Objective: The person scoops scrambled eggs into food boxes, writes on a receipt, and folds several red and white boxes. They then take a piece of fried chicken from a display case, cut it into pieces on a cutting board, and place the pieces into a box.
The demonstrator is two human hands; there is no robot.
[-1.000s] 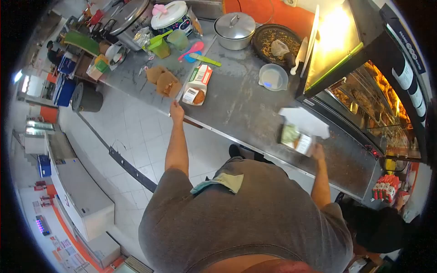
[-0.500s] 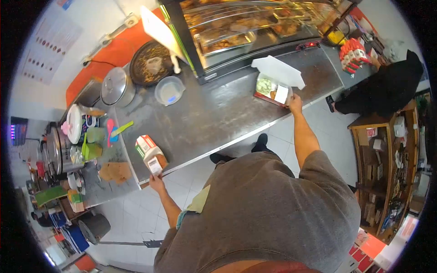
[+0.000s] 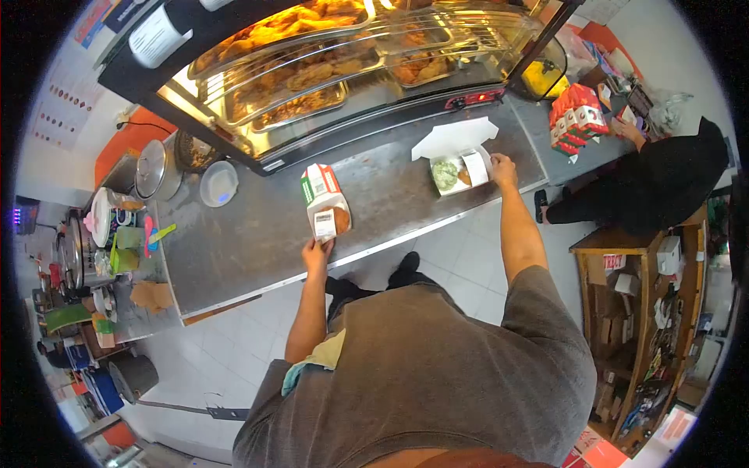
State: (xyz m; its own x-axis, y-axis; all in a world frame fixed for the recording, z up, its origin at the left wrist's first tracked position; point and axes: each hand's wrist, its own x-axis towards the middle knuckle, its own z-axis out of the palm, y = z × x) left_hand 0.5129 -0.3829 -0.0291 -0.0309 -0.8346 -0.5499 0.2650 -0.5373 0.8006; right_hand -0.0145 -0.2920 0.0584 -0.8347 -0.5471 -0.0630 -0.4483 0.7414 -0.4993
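Observation:
My left hand (image 3: 317,253) grips the near end of a red, green and white carton (image 3: 328,201) with fried food and a white label showing. On the right, an open box (image 3: 460,173) has its white lid raised toward the warmer. Inside it are a pale green portion (image 3: 445,175), some browned food and a white slip (image 3: 474,167). My right hand (image 3: 503,169) pinches the box's right edge. Both containers are at the metal counter (image 3: 250,242).
A glass food warmer (image 3: 328,70) stands behind the counter. Pots and a plastic tub (image 3: 219,184) are at the left. A person in black (image 3: 647,179) stands at the right beside red-and-white packages (image 3: 577,121). A wooden shelf (image 3: 647,312) is at lower right.
The view has shifted right and toward the warmer. My left hand and its carton have moved right along the counter, closer to the open box. My right hand still holds the box.

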